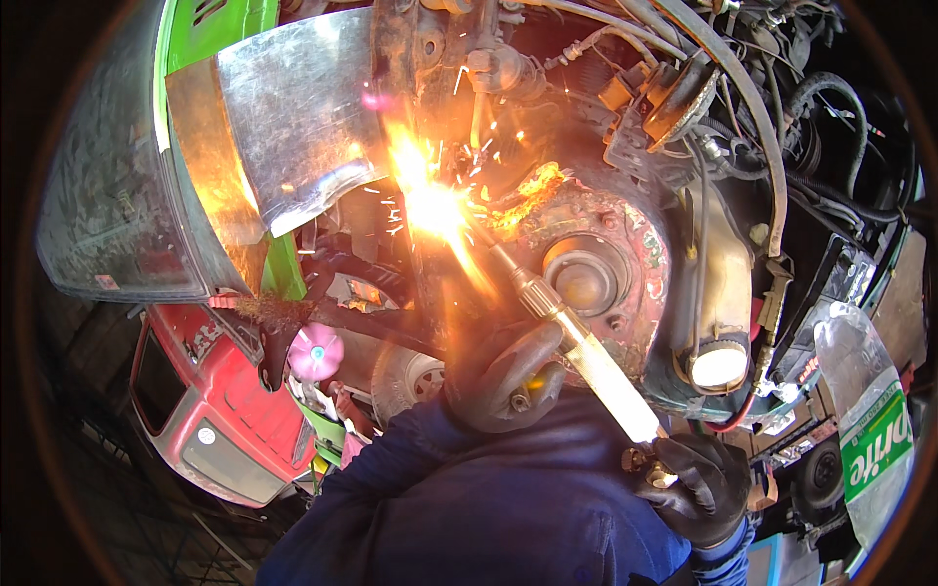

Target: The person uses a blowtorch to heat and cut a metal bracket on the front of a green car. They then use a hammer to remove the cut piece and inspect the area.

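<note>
Both hands, in dark work gloves, hold a long brass-and-steel cutting torch that runs diagonally from lower right up to a bright flame at its tip. The left hand is wrapped around the middle of the torch barrel, fingers curled fully closed about it, the blue sleeve running down from it toward the lower edge. The right hand grips the rear end of the torch by its valve fittings, fingers likewise closed on it. The flame bites into a rusty, red-painted round metal housing under the raised vehicle, just left of its central hub, and orange sparks scatter up and outwards. To the left hangs a curved shiny sheet-metal panel beside green bodywork; black hoses and cables crowd the upper right, close to the hot zone. A clear plastic bottle with a green label sits at the right edge, and a red vehicle front lies lower left. To cut well here, I judge the tip should stay steady and just off the metal, travel slowly along the glowing line, with sparks directed away from the hoses and the sleeve.
</note>
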A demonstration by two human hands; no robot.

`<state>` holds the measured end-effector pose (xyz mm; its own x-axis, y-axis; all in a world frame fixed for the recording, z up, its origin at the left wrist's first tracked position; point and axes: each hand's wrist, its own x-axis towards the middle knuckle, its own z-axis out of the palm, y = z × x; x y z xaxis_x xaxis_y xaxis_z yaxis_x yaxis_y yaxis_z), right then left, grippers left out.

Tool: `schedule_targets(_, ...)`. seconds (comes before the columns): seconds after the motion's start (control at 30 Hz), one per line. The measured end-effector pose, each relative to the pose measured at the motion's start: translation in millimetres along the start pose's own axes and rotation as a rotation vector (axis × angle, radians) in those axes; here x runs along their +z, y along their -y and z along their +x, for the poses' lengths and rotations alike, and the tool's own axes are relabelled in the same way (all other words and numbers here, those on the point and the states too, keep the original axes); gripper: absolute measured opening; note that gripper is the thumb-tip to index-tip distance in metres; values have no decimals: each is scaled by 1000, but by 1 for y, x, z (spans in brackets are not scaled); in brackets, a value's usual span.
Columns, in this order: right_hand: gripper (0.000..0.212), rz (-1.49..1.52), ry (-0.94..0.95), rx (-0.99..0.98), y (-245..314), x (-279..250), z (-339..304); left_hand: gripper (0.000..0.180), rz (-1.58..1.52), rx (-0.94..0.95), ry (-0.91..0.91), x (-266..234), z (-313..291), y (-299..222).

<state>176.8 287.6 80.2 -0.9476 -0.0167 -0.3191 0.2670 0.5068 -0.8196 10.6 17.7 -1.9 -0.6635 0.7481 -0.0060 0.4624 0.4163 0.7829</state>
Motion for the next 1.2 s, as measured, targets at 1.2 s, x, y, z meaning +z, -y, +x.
schedule_targets(1.2,76,33,-25,-29,0,6,1,49,22,-8,-25,2,-2,2)
